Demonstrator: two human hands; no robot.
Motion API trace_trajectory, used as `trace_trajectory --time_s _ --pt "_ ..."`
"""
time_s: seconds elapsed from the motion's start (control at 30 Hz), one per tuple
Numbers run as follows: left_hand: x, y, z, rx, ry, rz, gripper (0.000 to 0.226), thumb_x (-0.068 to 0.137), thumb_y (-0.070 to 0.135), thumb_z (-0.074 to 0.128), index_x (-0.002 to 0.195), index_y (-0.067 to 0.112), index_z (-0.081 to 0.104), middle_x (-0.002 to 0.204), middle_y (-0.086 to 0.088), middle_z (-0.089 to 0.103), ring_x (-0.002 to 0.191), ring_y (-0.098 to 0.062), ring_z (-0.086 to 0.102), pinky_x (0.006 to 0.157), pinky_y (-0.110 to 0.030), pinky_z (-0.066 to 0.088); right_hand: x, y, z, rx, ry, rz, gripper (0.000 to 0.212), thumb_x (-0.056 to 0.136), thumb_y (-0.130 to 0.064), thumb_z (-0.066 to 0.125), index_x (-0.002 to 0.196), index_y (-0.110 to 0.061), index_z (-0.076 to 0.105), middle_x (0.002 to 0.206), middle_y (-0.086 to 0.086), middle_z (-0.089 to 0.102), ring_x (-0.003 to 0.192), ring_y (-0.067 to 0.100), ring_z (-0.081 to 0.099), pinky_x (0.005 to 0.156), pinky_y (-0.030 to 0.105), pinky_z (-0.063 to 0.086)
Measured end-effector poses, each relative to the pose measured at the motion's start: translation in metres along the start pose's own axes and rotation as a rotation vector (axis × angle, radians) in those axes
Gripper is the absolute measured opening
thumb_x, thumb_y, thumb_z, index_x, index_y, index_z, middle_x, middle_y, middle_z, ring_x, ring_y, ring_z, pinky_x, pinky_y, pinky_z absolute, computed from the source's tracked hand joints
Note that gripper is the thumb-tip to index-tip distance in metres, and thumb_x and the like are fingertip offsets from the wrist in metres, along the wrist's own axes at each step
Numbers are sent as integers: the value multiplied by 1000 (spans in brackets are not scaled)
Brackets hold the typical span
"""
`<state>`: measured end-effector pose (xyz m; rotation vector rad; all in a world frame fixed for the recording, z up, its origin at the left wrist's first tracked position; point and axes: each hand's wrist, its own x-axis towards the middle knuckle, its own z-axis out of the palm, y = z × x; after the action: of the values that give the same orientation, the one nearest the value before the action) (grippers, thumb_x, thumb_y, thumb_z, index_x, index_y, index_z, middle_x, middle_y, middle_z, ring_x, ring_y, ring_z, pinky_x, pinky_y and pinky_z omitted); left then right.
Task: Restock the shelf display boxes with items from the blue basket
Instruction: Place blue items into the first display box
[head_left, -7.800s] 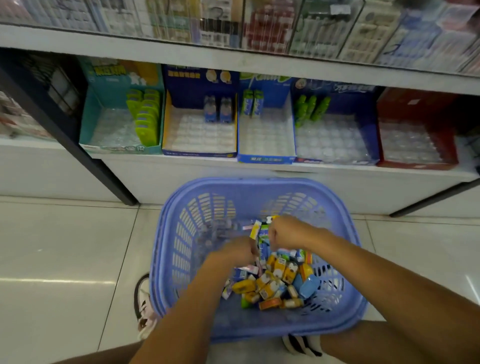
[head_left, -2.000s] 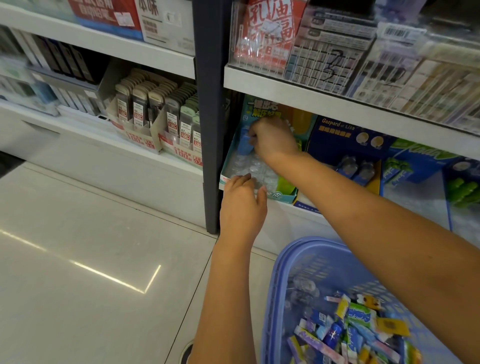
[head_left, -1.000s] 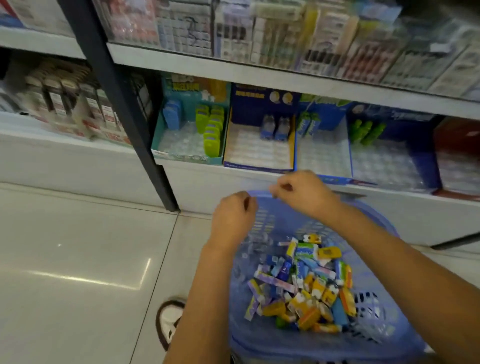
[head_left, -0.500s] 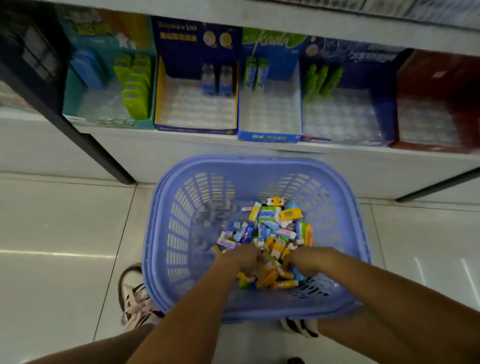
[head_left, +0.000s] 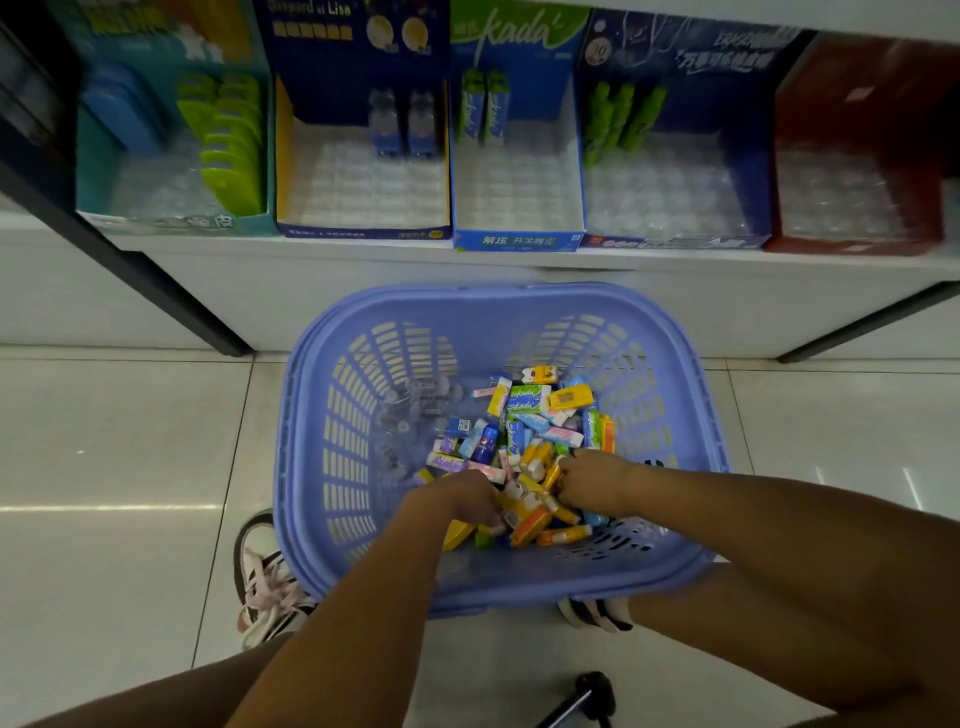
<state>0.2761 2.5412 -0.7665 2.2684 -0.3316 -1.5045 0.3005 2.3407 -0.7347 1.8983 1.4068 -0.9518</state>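
Note:
The blue basket (head_left: 498, 301) stands on the floor below the shelf, holding a heap of small coloured packs (head_left: 535, 415). Both my hands are down in the near side of the heap. My left hand (head_left: 457, 499) has its fingers curled round a yellow pack (head_left: 514, 496). My right hand (head_left: 597, 480) has its fingers curled in among orange packs (head_left: 540, 460); its fingertips are buried, so its hold is unclear. On the shelf stand a teal display box (head_left: 171, 223), a dark blue one (head_left: 363, 231), a kada box (head_left: 519, 241), another dark blue box (head_left: 670, 241) and a red box (head_left: 857, 244).
Each display box holds only a few items at its back, over clear plastic trays. A dark shelf post (head_left: 156, 280) slants down at the left. My shoes (head_left: 265, 577) flank the basket on the tiled floor. A black object (head_left: 587, 699) lies near the bottom edge.
My hands left the teal box on the shelf and dropped into the basket's heap. Over the last half second they stayed in the near side of the heap.

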Motion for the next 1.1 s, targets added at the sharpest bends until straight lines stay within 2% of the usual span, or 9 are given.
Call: trace_trajectory --time_s 0.17,0.27,0.37,0.43,0.57,0.73,0.77,0.83,1.1 --pt "-1 1 -8 -38 47 4 17 92 26 57 90 9 60 99 -9 53 91 -18 49 81 -31 41 -1 3 2 -52 20 -18 28 95 -15 52 122 -11 60 124 5 59 122 27 39 100 39 34" --pt "-4 7 -16 -131 110 49 28 91 18 59 110 0 67 111 -14 62 98 -22 56 86 -34 44 -6 4 0 27 -100 66 26 94 -21 55 118 -12 62 119 6 59 116 27 42 92 37 38" --pt "-8 17 -24 -337 179 123 41 87 20 67 126 8 61 129 -7 60 115 -23 56 94 -31 44 -13 19 -9 513 -2 250 23 94 -27 53 81 -11 61 69 7 47 61 18 39 60 29 34" --pt "-11 25 -28 -608 210 158 46 88 28 66 129 11 57 124 -6 61 111 -23 59 93 -33 47 -19 33 -17 961 184 313 41 95 -32 54 61 -14 41 58 4 29 50 15 27 52 27 24" --pt "-11 38 -33 -1266 320 210 24 90 30 64 103 11 67 100 -9 70 83 -14 69 79 -28 57 -22 46 -36 1466 454 383 34 89 -38 63 58 -23 56 50 -6 54 44 3 51 47 14 40" --pt "-8 34 -41 -1492 464 51 17 92 18 61 94 1 61 97 -19 66 80 -26 66 67 -27 59 -4 72 -29 1141 582 555 30 97 -26 51 84 -2 63 76 15 56 68 19 50 66 32 41" --pt "-8 32 -42 -1504 459 14 18 92 16 61 97 -1 58 100 -23 64 82 -29 65 68 -29 58 0 77 -25 1011 528 560 18 97 -13 49 98 0 61 91 18 56 83 24 52 75 36 43" --pt "-9 29 -42 -1519 444 -37 19 91 12 61 100 -3 54 104 -26 62 84 -33 64 71 -35 57 10 81 -21 768 338 583 40 90 3 50 130 -3 48 124 19 52 113 32 50 93 42 45" --pt "-16 11 -54 -1671 405 -93 28 99 10 44 125 0 46 106 -18 53 82 -27 58 66 -36 54 24 92 -27 441 86 563 56 92 0 43 144 -10 25 129 19 51 108 36 57 74 39 47"
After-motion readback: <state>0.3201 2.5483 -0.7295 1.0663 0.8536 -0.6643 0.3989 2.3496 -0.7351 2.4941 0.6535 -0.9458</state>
